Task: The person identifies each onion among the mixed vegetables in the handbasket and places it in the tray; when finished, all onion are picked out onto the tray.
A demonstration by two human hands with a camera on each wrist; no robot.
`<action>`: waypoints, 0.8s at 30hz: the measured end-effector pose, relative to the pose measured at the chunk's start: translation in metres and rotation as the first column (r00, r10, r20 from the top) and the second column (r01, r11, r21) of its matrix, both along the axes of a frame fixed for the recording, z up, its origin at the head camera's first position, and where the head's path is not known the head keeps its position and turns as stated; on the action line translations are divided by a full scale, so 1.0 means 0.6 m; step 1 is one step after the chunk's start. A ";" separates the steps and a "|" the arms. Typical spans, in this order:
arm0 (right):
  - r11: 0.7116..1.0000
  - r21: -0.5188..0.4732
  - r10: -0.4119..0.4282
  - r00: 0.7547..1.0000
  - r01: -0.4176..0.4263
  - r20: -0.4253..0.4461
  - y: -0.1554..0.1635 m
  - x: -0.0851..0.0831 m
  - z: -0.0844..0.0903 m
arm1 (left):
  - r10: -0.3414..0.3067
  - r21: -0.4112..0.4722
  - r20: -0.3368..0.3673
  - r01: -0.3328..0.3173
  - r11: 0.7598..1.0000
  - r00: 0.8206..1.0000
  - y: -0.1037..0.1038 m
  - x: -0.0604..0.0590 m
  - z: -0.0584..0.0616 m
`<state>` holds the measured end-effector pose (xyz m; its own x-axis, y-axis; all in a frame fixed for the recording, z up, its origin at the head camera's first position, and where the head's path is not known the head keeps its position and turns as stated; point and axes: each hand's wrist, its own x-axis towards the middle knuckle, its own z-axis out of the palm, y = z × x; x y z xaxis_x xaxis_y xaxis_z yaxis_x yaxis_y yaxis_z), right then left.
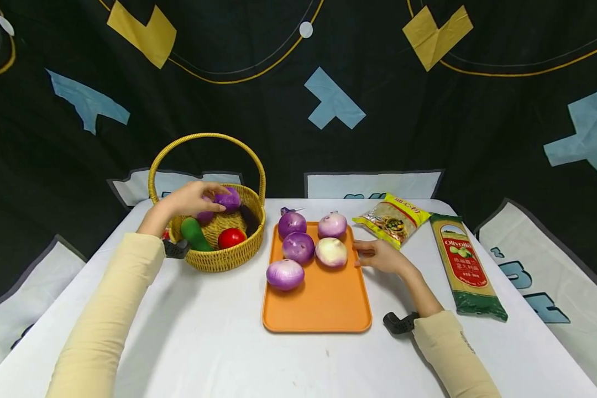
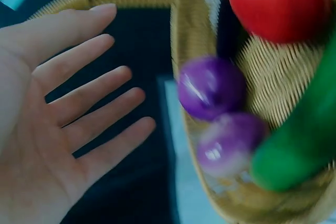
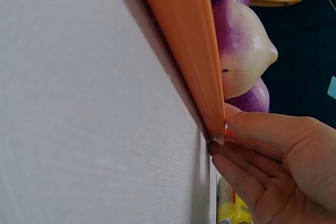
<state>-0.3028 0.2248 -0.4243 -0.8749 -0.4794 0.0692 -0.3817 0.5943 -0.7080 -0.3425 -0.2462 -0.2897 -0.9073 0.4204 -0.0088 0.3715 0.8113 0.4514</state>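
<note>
My left hand (image 1: 189, 199) is over the back left of the wicker basket (image 1: 229, 262), fingers spread and holding nothing in the left wrist view. Close by it in the basket lie two purple onions (image 2: 212, 88), with a green cucumber (image 1: 194, 235), a red tomato (image 1: 231, 237) and a dark eggplant (image 1: 249, 220). On an orange tray (image 1: 318, 309) sit several purple and whitish onions (image 1: 298, 247). My right hand (image 1: 380, 256) pinches the tray's right rim, thumb on top and fingers beneath, beside the whitish onion (image 3: 244, 48).
Behind the right hand lies a yellow food packet (image 1: 395, 219). Farther right is a long spaghetti bag (image 1: 465, 260) with a green end. The basket's tall handle (image 1: 206, 135) arches above it. A dark patterned cloth (image 1: 258, 116) hangs behind the white table (image 1: 204, 337).
</note>
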 end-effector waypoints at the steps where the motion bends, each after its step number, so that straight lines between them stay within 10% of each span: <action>1: 1.000 -0.005 0.001 1.000 -0.001 -0.001 0.000 -0.001 0.000 | 0.007 0.000 0.001 -0.007 1.000 1.000 -0.007 -0.011 -0.001; 10: 1.000 -0.004 0.009 1.000 -0.009 0.009 -0.004 -0.002 -0.004 | 0.146 -0.003 0.015 -0.146 0.989 0.989 -0.060 -0.075 -0.038; 24: 1.000 0.005 -0.019 1.000 0.019 0.009 -0.004 -0.002 -0.004 | 0.270 -0.089 0.159 -0.259 0.962 0.949 -0.057 -0.107 -0.071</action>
<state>-0.3039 0.2226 -0.4264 -0.8845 -0.4628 0.0589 -0.3636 0.6046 -0.7087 -0.4069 -0.2803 -0.3323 -0.9687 0.1587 -0.1906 0.0627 0.9001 0.4311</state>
